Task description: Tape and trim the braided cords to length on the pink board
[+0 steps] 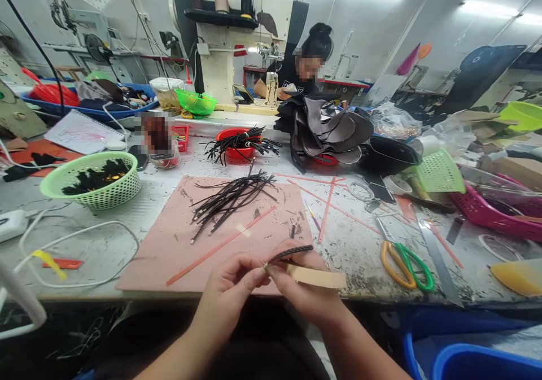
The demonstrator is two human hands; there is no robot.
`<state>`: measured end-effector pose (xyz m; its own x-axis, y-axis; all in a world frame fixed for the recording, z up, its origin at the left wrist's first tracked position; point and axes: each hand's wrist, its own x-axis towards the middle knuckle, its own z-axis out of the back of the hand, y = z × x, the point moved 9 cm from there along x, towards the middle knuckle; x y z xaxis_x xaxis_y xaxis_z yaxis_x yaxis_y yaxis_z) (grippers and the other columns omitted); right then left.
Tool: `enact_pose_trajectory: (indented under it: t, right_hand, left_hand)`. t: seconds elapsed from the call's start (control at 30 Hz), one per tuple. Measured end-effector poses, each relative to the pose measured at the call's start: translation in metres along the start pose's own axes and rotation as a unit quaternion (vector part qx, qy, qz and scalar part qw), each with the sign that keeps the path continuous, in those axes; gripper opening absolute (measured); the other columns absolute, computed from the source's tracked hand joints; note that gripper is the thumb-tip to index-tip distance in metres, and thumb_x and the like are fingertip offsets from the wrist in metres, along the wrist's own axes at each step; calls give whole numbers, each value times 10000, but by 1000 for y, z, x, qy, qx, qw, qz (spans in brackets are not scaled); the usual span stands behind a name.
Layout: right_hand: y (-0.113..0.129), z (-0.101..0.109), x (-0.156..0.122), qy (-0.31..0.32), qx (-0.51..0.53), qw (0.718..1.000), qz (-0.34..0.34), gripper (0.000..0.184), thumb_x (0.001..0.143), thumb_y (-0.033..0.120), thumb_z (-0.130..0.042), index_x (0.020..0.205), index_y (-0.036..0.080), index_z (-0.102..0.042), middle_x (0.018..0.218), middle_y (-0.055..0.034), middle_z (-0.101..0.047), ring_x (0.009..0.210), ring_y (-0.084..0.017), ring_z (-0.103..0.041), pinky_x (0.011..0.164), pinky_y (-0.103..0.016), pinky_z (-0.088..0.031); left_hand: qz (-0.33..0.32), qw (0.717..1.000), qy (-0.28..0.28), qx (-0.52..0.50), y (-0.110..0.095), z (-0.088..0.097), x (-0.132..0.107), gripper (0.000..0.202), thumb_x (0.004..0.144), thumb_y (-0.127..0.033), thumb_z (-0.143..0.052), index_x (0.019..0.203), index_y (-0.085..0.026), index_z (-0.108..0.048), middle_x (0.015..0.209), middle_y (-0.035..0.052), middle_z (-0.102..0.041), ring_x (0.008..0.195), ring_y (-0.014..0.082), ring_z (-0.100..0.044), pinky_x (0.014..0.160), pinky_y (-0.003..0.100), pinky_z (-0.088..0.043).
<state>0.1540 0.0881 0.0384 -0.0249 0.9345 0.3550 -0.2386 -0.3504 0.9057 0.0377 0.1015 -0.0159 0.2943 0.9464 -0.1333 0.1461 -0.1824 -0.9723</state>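
Observation:
At the bench's front edge, my left hand (231, 287) pinches thumb and forefinger at the end of a black braided cord (292, 251). My right hand (302, 289) is closed on the same cord, whose free end points right above the knuckles. A flat beige strip (326, 278), perhaps tape, sticks out from under my right fingers. The fingertips hide most of the pinched tip. Beyond my hands, a bundle of similar black cords (232, 196) lies on a pink board (169, 244), several with pale ends. A thin reddish strip (220, 247) crosses the board.
Scissors (402, 261) and a metal ruler (440, 264) lie to the right. A green basket (91, 191) stands left, a red bowl (239, 153) of cords behind the board. Dark cut pieces (330, 129) are piled near a sewing machine (228, 58), where another person (307, 64) sits.

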Motion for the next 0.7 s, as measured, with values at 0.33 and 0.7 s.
enact_pose_trajectory:
  t: [0.33,0.7]
  right_hand:
    - [7,-1,2,52,-72,994,69,149,726,78,-504,692,203,-578,680,-15,-606,656,-138,-580,634,-262,-484]
    - [7,-12,5,141,71,986,56,165,716,83,-550,749,206,-655,765,-29,-597,718,-132,-570,621,-229,-482]
  left_hand:
    - [110,989,53,-79,16,-15,0,296,667,-404,-680,608,-155,-531,470,-50,-514,372,51,-427,390,172,-302]
    - [203,932,193,-232,21,-47,-13,341,585,-404,-754,543,-128,-558,389,-53,-470,231,-4,-310,271,151,-133]
